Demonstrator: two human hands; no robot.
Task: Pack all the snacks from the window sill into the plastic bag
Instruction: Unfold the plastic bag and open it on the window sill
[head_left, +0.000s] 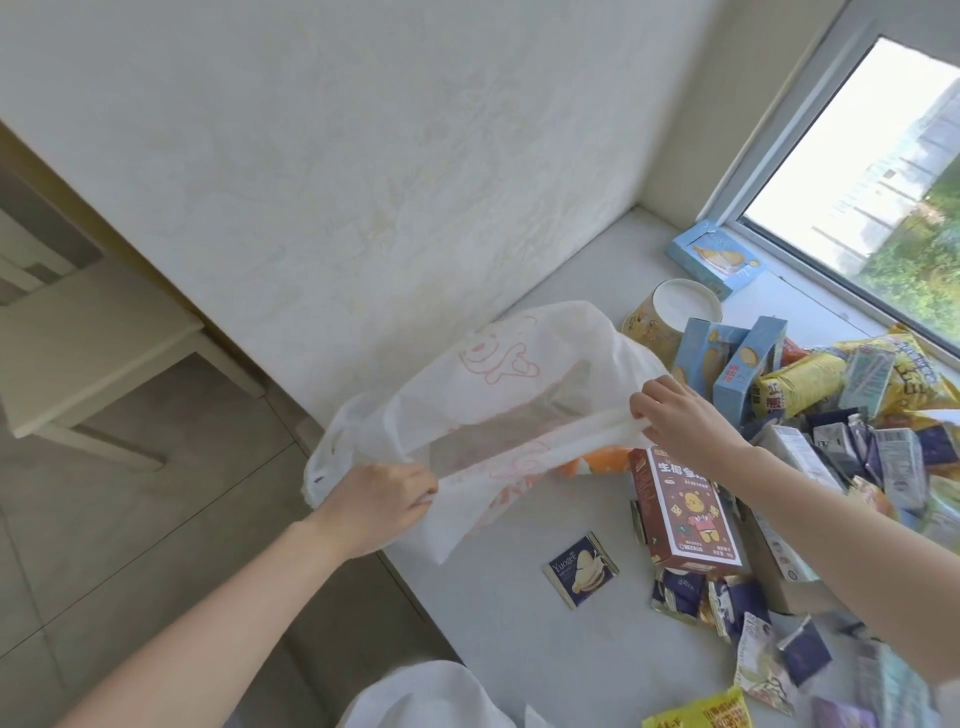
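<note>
We see both hands holding the white plastic bag (498, 395) open above the near-left end of the sill (519, 613). The left hand (376, 501) has its fingers curled round the bag's near rim, gripping it at the sill's edge; the right hand (680, 421) pinches the opposite rim, thumb and fingers pressed together on a bunched strip of plastic. The bag's mouth gapes between them, and we cannot tell whether anything lies inside. The snacks (841, 431) are heaped on the sill to the right of the bag, reaching toward the window (852, 171). A brown box (685, 514) lies just below the right hand, a small dark packet (581, 569) lies apart from the heap, and a paper cup (670, 312) stands behind the bag near a blue box (717, 257).
</note>
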